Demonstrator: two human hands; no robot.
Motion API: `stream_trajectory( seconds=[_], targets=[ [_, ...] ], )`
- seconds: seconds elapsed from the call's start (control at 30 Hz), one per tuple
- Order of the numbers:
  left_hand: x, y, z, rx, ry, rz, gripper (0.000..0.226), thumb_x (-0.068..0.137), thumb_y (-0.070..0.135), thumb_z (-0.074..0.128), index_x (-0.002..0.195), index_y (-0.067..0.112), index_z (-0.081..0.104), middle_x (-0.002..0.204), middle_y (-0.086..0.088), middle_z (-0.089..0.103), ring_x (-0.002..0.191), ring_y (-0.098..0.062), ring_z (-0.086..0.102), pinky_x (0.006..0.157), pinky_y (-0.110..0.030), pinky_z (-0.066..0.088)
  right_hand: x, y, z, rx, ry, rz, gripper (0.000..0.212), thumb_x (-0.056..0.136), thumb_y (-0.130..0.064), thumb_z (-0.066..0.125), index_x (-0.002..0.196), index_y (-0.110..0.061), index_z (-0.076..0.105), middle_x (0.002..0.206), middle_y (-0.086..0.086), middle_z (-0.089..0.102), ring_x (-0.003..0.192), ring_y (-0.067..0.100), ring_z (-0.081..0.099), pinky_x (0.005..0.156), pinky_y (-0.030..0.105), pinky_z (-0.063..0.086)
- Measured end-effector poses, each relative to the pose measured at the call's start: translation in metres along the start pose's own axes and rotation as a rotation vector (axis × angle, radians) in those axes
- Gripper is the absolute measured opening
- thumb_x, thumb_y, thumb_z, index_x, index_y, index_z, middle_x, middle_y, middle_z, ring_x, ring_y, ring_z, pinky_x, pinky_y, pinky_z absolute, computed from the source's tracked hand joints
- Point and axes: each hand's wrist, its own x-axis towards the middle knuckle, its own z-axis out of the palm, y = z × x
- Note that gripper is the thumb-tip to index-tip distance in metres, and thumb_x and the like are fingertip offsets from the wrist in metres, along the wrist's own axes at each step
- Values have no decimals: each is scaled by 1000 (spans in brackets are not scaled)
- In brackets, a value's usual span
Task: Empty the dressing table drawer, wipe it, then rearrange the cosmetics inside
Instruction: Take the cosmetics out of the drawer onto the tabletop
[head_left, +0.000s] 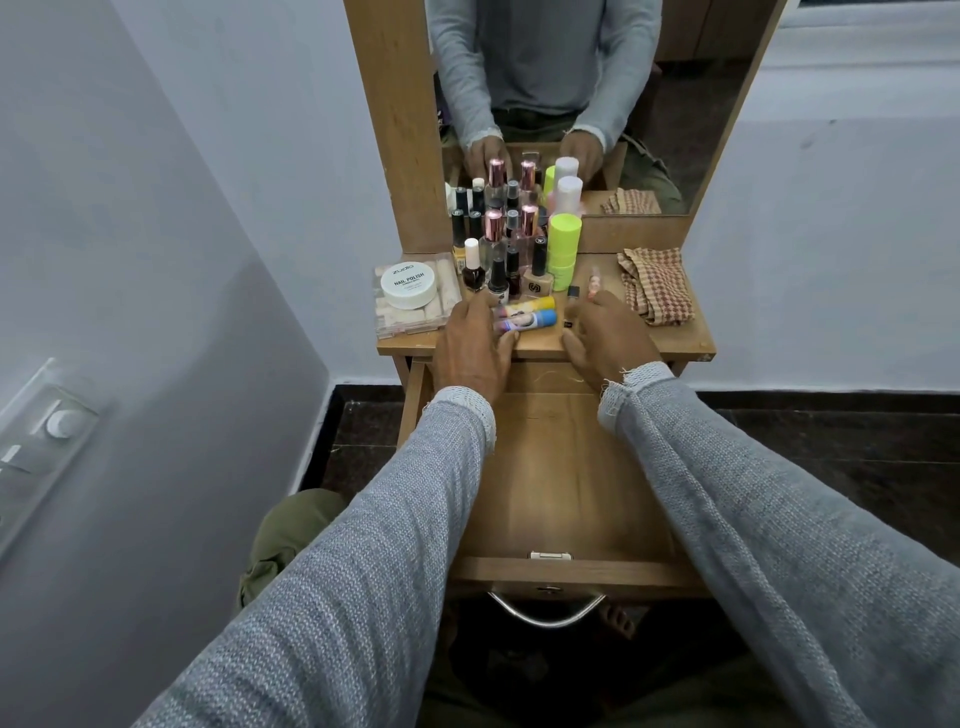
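Nearest the camera, a curved metal handle (546, 612) hangs on the front of the pulled-out drawer (566, 467), whose bare wooden floor shows between two grey sleeves; the sleeves cover its side walls. Beyond it, both hands reach over the front edge of the tabletop (540, 349). The left hand (470, 349) lies on two small tubes (524, 315) with yellow and blue caps, its fingers (506, 343) bent and touching them; whether it grips them I cannot tell. The right hand (609, 335) has its fingers curled downward beside a small dark item (573, 292), and what they hold, if anything, is hidden. A thin pink stick (593, 280) pokes up just behind it. To the right lies a crumpled checked cloth (655, 285). To the left a white nail polish remover jar (409, 287) sits on a clear flat case (415, 317). Behind stand crowded nail polish bottles (506, 260), rose-capped spray bottles and stacked neon-green containers (564, 249), doubled in the mirror (675, 104).
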Motion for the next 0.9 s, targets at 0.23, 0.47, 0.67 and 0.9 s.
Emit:
stream_trajectory(
  seconds=[0.23, 0.47, 0.67, 0.9],
  targets=[
    [4, 1, -1, 12, 0, 9, 36, 87, 25, 68, 119, 15, 54, 117, -5, 63, 106, -21, 59, 86, -31, 48, -2, 2, -7, 41, 27, -25, 35, 86, -16, 54, 120, -10, 59, 106, 14, 57, 90, 25, 55, 72, 27, 40],
    [6, 6, -2, 21, -9, -26, 34, 87, 28, 69, 116, 16, 56, 115, -3, 63, 103, -20, 60, 84, -32, 48, -5, -2, -7, -12, -42, -86, 25, 86, -10, 55, 106, -4, 67, 101, 14, 61, 88, 30, 59, 75, 38, 50],
    [8, 8, -2, 53, -37, -44, 31, 88, 28, 68, 113, 16, 55, 111, -3, 64, 99, -23, 60, 82, -35, 49, -12, -15, 5, 134, -4, -137, 20, 87, -9, 59, 105, -6, 67, 97, 11, 65, 87, 26, 58, 76, 33, 47],
    [0, 0, -5, -45, 5, 1, 22, 94, 15, 56, 116, 13, 56, 109, -5, 67, 98, -23, 62, 87, -37, 52, -9, -5, 8, 188, 114, 74, 26, 83, -20, 68, 107, -9, 65, 102, 10, 58, 90, 22, 55, 76, 30, 43]
  ],
)
